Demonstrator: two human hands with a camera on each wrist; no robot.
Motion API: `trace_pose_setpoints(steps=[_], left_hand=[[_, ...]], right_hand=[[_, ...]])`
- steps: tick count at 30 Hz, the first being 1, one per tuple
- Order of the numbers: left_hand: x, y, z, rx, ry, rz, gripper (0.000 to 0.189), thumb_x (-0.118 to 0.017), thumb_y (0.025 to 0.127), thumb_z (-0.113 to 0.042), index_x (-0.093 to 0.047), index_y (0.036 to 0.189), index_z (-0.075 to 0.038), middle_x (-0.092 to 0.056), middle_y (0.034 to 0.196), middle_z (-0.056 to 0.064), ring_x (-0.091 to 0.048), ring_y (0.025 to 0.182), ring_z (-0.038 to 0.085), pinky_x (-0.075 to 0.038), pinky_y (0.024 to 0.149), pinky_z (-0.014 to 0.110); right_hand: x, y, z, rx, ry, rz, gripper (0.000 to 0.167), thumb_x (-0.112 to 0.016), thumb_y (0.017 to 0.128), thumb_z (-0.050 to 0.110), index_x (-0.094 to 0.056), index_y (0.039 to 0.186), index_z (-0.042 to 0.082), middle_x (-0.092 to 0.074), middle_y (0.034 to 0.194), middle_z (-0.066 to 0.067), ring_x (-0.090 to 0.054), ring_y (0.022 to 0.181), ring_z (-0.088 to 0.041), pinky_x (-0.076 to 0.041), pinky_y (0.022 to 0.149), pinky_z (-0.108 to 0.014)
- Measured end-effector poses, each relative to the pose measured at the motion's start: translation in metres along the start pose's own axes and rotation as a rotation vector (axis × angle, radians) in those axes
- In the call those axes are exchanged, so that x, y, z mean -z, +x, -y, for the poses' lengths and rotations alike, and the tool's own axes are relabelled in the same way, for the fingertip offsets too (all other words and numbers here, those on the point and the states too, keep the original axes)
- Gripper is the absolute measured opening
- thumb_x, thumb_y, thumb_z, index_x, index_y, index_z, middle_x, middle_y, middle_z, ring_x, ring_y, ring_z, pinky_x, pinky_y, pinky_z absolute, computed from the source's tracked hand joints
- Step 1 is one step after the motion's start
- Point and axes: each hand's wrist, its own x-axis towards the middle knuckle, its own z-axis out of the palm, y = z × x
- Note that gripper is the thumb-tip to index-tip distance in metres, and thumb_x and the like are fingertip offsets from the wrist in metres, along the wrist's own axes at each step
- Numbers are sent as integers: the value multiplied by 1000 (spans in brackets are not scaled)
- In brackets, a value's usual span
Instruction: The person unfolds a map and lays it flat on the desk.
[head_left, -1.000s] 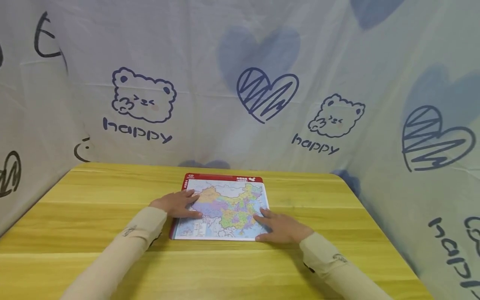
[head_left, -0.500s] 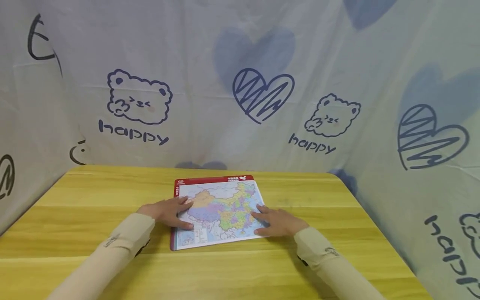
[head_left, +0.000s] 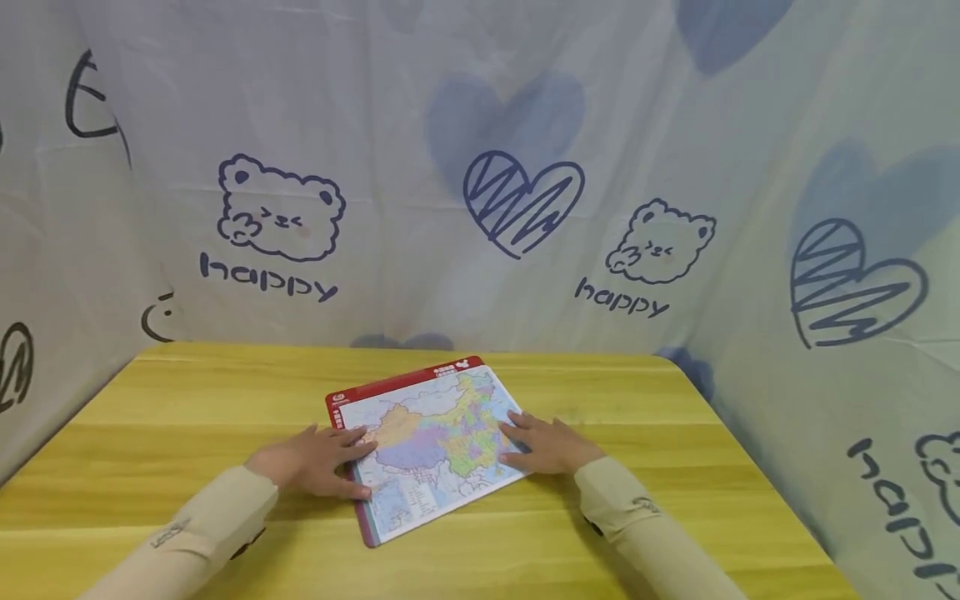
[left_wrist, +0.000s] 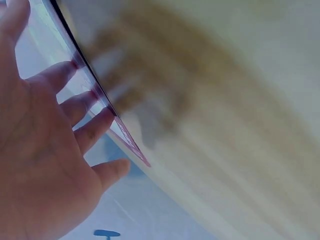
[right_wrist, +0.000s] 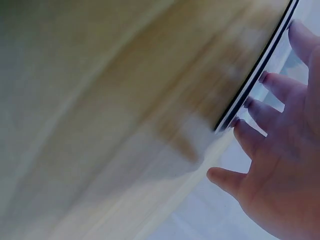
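A map of China board (head_left: 420, 450) lies face up and at a slant on a wood-grain table (head_left: 187, 400), its lower left corner nearest the person and its red title band toward the far side, a placing that leaves the print readable from where the person sits or stands. The left hand (head_left: 318, 462) rests across the left edge, fingers spread, while the right hand (head_left: 551, 446) spreads over the opposite edge; neither pinches the board. Bracing both sides this way would seem to suit a thin sheet that offers little to grip and might slide or swivel under one hand alone. The wrist views are blurred, so whether every part of the board touches the tabletop cannot be told. Cream sleeves (head_left: 645, 525) cover both forearms. Behind hangs a pale cloth (head_left: 405, 167) printed with hearts, bears and the word "happy."
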Motion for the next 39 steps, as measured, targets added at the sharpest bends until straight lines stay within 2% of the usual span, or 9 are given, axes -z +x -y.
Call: trace_pose_setpoints(steps=[4, 8, 14, 23, 27, 30, 32, 34, 39], left_hand=[[-7, -14, -5, -41, -1, -11, 78, -58, 87, -62, -46, 145, -11, -34, 152, 16, -30, 137, 44, -18, 107, 66], [-11, -22, -9, -62, 3, -16, 74, -56, 89, -60, -46, 145, -12, -36, 151, 16, -31, 137, 43, -20, 107, 66], [-17, -26, -12, -68, 44, -12, 72, -52, 91, -61, -46, 146, -14, -36, 151, 15, -32, 137, 41, -23, 107, 64], [-21, -27, -13, -140, 63, -74, 71, -54, 91, -59, -49, 143, -11, -42, 147, 18, -38, 132, 43, -30, 104, 61], [-15, -17, -10, -214, 30, -137, 62, -55, 92, -54, -61, 131, -6, -57, 131, 15, -52, 119, 37, -41, 99, 53], [-7, -3, -5, -222, -10, -183, 56, -58, 93, -49, -65, 124, -3, -63, 120, 12, -56, 111, 32, -45, 95, 50], [-4, 9, -1, -190, -32, -203, 55, -61, 92, -47, -64, 125, -2, -62, 120, 13, -55, 112, 32, -44, 97, 50], [0, 20, 3, -137, -51, -204, 59, -63, 91, -45, -60, 129, -2, -58, 127, 16, -51, 119, 35, -41, 100, 53], [8, 43, 7, -29, -58, -185, 70, -65, 90, -45, -48, 141, 0, -47, 140, 21, -42, 129, 41, -34, 105, 55]], right_hand=[[-1, 2, 0, -10, -17, -8, 63, -48, 96, 54, -40, 149, 19, -30, 156, -2, -25, 143, -25, -20, 111, -59], [-1, 5, -1, -23, -18, -6, 63, -50, 96, 53, -42, 148, 19, -32, 155, -2, -26, 143, -25, -20, 110, -59], [2, 11, -2, -22, -3, 18, 62, -50, 97, 50, -42, 148, 16, -31, 155, -5, -26, 142, -28, -20, 110, -61], [10, 27, 2, -69, 17, 39, 61, -49, 98, 48, -42, 148, 16, -30, 156, -6, -24, 143, -30, -19, 111, -59], [12, 32, 3, -82, 39, 43, 63, -51, 97, 49, -42, 148, 12, -30, 156, -8, -24, 142, -34, -19, 111, -59], [11, 31, 5, -72, 29, 25, 65, -54, 96, 47, -42, 147, 9, -32, 154, -11, -26, 142, -34, -20, 111, -58], [10, 26, 9, -71, 2, -6, 65, -57, 95, 45, -42, 146, 7, -35, 152, -13, -29, 140, -33, -24, 111, -55], [9, 20, 15, -76, -41, -46, 64, -58, 95, 42, -43, 145, 6, -40, 149, -15, -36, 137, -32, -29, 109, -53], [4, -1, 39, -119, -125, -110, 59, -61, 93, 42, -52, 139, 6, -57, 129, -18, -53, 118, -37, -43, 95, -53]])
